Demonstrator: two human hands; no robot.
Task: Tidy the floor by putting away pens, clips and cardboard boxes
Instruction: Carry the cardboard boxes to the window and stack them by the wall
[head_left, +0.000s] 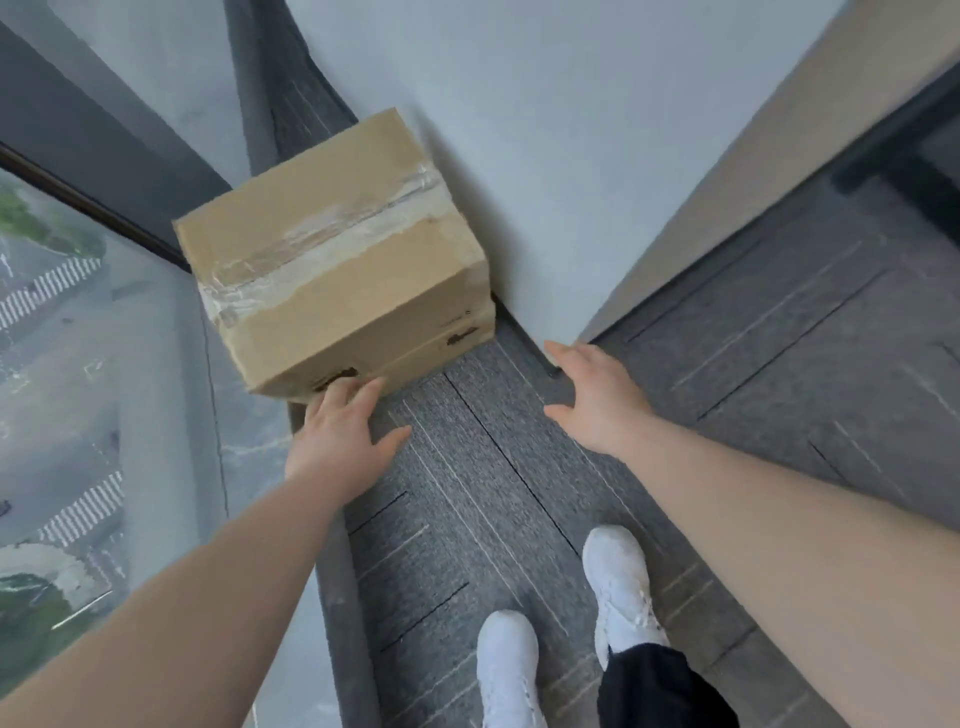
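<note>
Both my hands reach ahead, fingers straight and loosely spread. My left hand touches the near lower corner of the cardboard box, which sits on the floor against the wall; my right hand hangs apart, holding nothing.

One cardboard box at the left hand's fingertips, two hands out, right hand apart, two white shoes.

Ahead of you the cardboard box stands on the floor, between the window on its left and the wall corner on its right. Your left hand touches its near lower edge; your right hand is apart, beside the wall corner. Your shoes stand behind both hands.
</note>
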